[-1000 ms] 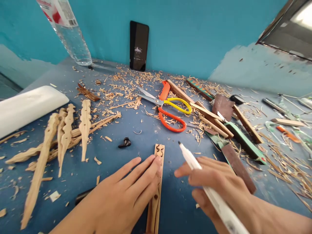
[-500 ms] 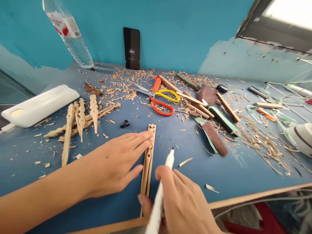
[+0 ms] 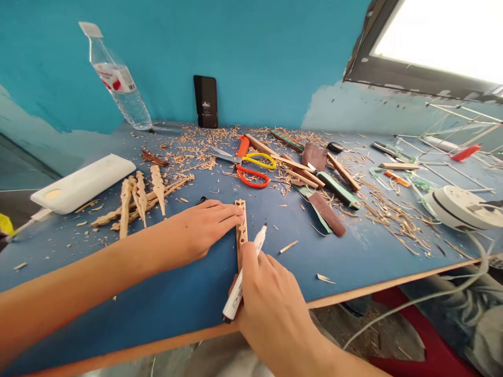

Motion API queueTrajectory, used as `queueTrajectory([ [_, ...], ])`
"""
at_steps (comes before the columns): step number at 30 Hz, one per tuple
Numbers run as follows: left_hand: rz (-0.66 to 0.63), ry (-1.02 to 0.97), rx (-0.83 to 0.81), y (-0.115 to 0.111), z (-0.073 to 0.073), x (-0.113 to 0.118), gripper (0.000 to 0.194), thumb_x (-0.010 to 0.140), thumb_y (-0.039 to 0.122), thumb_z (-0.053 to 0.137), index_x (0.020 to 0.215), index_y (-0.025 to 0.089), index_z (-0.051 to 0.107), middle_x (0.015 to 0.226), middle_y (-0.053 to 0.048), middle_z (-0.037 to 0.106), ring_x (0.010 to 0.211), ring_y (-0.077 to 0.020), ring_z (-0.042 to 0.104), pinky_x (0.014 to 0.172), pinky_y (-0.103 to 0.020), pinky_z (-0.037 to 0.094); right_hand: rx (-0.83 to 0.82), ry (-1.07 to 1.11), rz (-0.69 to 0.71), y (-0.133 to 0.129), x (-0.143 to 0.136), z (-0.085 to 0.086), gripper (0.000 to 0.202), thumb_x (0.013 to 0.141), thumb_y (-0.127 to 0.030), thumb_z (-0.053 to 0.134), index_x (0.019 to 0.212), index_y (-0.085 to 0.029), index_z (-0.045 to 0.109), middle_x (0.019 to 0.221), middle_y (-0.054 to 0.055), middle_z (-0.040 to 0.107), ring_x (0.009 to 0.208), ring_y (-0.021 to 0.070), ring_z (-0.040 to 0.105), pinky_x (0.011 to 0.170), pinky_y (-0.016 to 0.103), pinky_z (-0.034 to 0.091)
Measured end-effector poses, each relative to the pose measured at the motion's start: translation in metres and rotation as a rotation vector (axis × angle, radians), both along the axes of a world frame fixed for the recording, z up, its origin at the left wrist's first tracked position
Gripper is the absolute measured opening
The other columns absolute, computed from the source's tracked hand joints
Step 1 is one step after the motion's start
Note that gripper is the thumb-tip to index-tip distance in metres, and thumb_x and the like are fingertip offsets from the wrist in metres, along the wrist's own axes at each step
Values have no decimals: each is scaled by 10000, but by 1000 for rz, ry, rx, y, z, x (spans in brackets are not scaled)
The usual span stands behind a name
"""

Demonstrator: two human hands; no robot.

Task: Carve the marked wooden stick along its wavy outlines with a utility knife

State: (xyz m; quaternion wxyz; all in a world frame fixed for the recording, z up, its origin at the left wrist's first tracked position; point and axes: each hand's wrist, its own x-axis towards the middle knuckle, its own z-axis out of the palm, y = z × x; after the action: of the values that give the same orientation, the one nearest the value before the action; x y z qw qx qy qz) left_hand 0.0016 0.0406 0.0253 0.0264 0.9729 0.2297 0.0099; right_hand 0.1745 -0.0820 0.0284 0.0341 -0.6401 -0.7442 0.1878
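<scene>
A narrow wooden strip (image 3: 241,226) with a wavy carved outline and dark holes lies on the blue table near its front edge. My left hand (image 3: 204,230) reaches across from the left, fingers stretched out flat, the tips resting on the strip's far end. In my right hand (image 3: 271,288) is a white marker (image 3: 257,242), its dark tip uncapped and pointing away from me. The right fingers are also close around the strip's near end, which they mostly hide. Several carved wooden pieces (image 3: 157,189) lie to the left, past my forearm.
Red-and-yellow scissors (image 3: 253,177), a green-handled cutter (image 3: 338,190), sandpaper (image 3: 327,213) and wood sticks lie ahead among shavings. A phone (image 3: 206,102) and a water bottle (image 3: 128,97) stand by the wall. A white device (image 3: 84,183) is left; a white round object (image 3: 451,209) is right.
My view has tilted up and shifted. The strip has been drawn a little toward me between my hands, and the marker now leans with its back end lower left.
</scene>
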Motion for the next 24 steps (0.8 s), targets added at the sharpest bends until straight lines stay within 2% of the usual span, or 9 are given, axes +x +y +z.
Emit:
queueTrajectory([
  [4,2,20,3,2,-1,7,741,746,-62,441,1447,176,478,1574,-73,512,1512,-208,369,1201,-402,240,-1,-30,-2,4,29,1,334,770,22,490,977,-236,444,886,45,647,796,247,641,648,329,343],
  [7,-4,29,0,4,-1,13,752,750,-63,430,1463,176,452,1575,-75,504,1502,-189,382,1172,-374,236,49,-76,23,10,58,-2,335,771,34,481,961,-237,429,809,24,602,747,235,603,639,329,313],
  [13,-17,47,-9,10,6,24,762,766,-63,396,1492,167,415,1562,-82,505,1449,-195,445,1117,-361,254,148,-167,180,38,112,1,333,785,64,472,970,-212,446,805,21,576,714,203,565,634,325,305],
  [17,-36,53,-12,17,9,28,798,770,-91,372,1516,193,368,1565,-50,512,1441,-159,446,1095,-330,265,166,-174,297,64,142,5,307,813,53,488,982,-201,454,795,10,558,706,190,545,633,315,316],
  [22,-42,-2,-45,29,8,32,643,886,-42,378,1499,150,385,1484,-75,594,1356,-168,531,1073,-321,301,158,-74,389,92,156,6,260,860,10,538,990,-206,474,863,14,588,776,187,559,686,297,350],
  [24,-35,-21,-105,33,10,34,585,931,-10,394,1480,190,420,1438,-44,631,1282,-161,582,1062,-314,323,155,27,421,100,153,2,297,867,2,559,1061,-212,490,916,13,618,842,190,591,727,290,371],
])
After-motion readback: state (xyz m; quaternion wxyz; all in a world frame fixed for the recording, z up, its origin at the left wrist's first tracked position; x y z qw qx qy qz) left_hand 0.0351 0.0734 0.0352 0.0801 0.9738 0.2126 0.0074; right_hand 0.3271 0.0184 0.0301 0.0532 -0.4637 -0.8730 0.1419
